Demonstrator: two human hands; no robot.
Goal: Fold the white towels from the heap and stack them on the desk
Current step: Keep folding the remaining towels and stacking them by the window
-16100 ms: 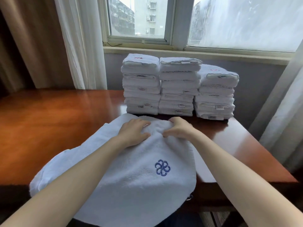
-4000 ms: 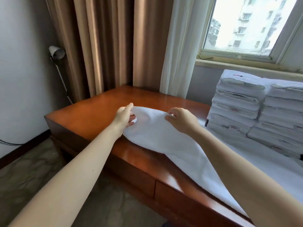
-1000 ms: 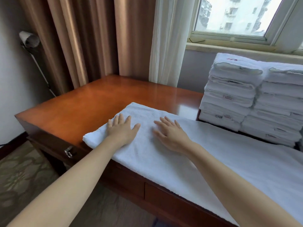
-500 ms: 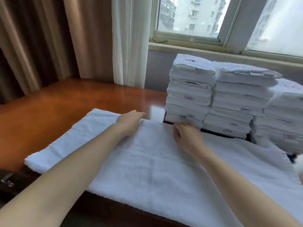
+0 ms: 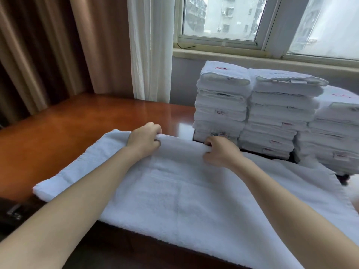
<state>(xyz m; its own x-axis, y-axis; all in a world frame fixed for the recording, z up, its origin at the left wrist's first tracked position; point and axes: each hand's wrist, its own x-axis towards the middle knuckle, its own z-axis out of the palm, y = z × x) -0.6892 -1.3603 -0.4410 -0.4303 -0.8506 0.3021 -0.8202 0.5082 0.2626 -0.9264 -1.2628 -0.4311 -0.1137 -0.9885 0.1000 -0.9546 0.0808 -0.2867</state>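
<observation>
Left hand [image 5: 144,141], right hand [image 5: 219,152] now clenching towel [image 5: 184,191] edge, glossy desk [image 5: 68,129], folded stacks [image 5: 272,117], curtains [image 5: 149,47], window [image 5: 219,16], seemingly overcast

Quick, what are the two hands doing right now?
Left hand: closed, gripping the far edge of the white towel.
Right hand: closed, gripping the same edge.

A glossy reddish-brown wooden table [image 5: 68,136] stands against a grey wall [image 5: 182,78] under a window [image 5: 260,22] with a pale frame and a cream sill [image 5: 223,53]. Daylight comes through the glass, and grey apartment blocks [image 5: 233,14] show outside. A sheer white curtain [image 5: 149,47] hangs beside heavy brown drapes [image 5: 48,51]. A metal drawer handle [image 5: 13,211] shows at the table's front.
</observation>
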